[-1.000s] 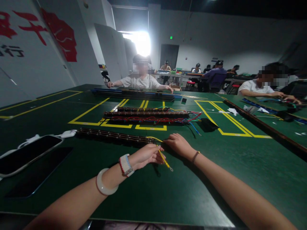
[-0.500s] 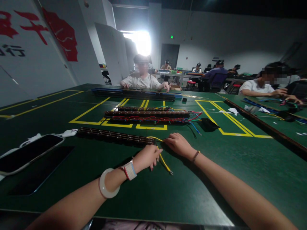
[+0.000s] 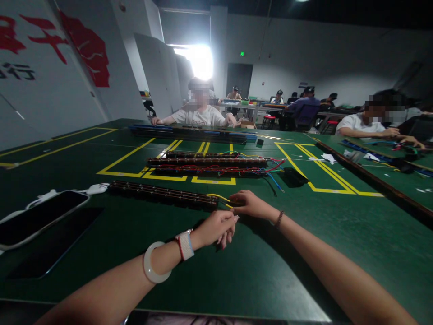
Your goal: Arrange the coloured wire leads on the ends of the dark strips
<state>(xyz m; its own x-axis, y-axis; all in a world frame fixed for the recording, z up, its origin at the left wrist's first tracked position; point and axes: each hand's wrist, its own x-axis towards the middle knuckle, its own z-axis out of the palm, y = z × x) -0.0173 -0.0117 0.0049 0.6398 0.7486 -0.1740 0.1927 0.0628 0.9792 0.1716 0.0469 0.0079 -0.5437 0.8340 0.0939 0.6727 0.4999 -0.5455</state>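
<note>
A long dark strip with rows of shiny dots (image 3: 165, 193) lies on the green table in front of me. Two yellow wires (image 3: 221, 197) come off its right end. My right hand (image 3: 252, 205) is closed with its fingertips around these wires. Just below, my left hand (image 3: 219, 229) is curled, thumb and forefinger together near the right fingertips; what it pinches, if anything, is hidden. The ring-shaped lug on one wire does not show.
Several similar strips with red and blue wires (image 3: 209, 170) lie behind. A phone (image 3: 47, 216) rests at the left beside a dark flat panel (image 3: 57, 243). A long brown bar (image 3: 375, 178) runs along the right. People sit across the table and farther back.
The yellow wire with the ring lug has swung up from the table toward my right fingers. My left hand has moved slightly right and down. The co-worker opposite moved one hand outward.
</note>
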